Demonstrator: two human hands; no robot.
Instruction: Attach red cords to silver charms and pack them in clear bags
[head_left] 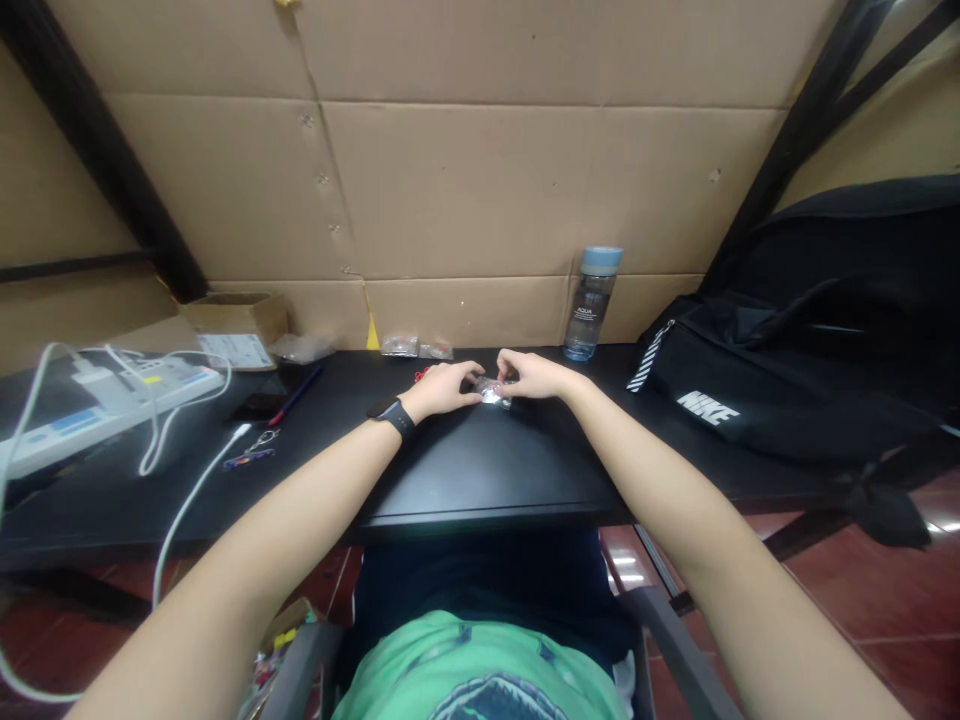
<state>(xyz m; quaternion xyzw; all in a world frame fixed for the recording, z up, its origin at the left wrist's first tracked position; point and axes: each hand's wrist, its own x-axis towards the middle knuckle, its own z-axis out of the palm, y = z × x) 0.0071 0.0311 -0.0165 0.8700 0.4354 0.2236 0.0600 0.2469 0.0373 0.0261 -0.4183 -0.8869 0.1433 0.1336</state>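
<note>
Beyond the right hand (534,375) and rightward, the water bottle (589,312) reads "AQUA" above apparently illegible print; farther right, the black bag (757,365) reads "NIKE".

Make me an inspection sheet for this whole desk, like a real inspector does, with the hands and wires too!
Surface: black table, shiny in front of the hands.
Things at the hands: small shiny packet; something red beside the left hand.
Clutter: two small packets by the back wall, a bottle with a blue lid, a black bag, a cardboard box.
Hands: left hand and right hand both at the shiny packet; how tightly they grip is hard to tell.
Cables: white cable hanging over the front edge; more around the power strip.
Surroundings: cardboard wall behind, red tiled floor below.
</note>
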